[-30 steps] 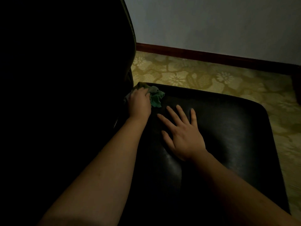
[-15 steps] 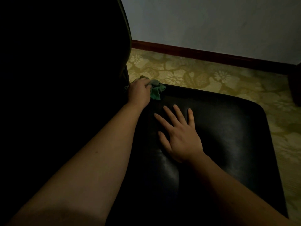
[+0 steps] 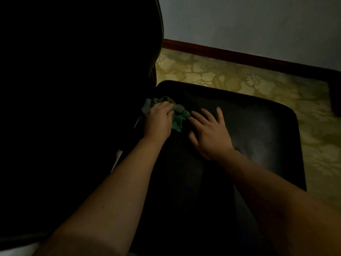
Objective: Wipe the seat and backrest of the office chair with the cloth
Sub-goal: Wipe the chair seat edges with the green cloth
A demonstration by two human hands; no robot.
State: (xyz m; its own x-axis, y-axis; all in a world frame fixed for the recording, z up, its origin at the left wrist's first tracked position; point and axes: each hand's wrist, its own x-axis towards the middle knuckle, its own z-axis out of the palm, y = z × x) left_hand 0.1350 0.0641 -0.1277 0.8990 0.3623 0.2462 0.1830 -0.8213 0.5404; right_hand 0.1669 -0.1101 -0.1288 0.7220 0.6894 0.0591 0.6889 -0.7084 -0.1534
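Cloth: a crumpled green cloth [image 3: 180, 115] lies bunched on the back part of the seat, close to where it meets the backrest; its loose end spills out to the right of the hand on top of it.
Left hand: the left hand [image 3: 157, 122] sits on the cloth with its fingers curled down over the fabric, gripping it against the seat.
Right hand: the right hand [image 3: 208, 133] lies flat on the seat, palm down, fingers straight and a little spread; its fingertips are just beside the cloth's loose end, and in this light I cannot tell whether they touch it.
Seat: a black, glossy, leather-like seat cushion [image 3: 258, 130] with rounded corners, showing a dull sheen to the right of the hands.
Backrest: the tall black backrest [image 3: 83, 80] fills the left side, so dark that no detail of its surface shows.
Pale strip: a thin pale strip [image 3: 118, 157] shows low between backrest and seat; what it is I cannot tell.
Floor: yellowish flooring with a flower pattern [image 3: 239, 78] lies beyond the seat.
Wall: a plain pale wall [image 3: 249, 24] stands behind, with a dark reddish-brown skirting board [image 3: 239, 56] along its foot.
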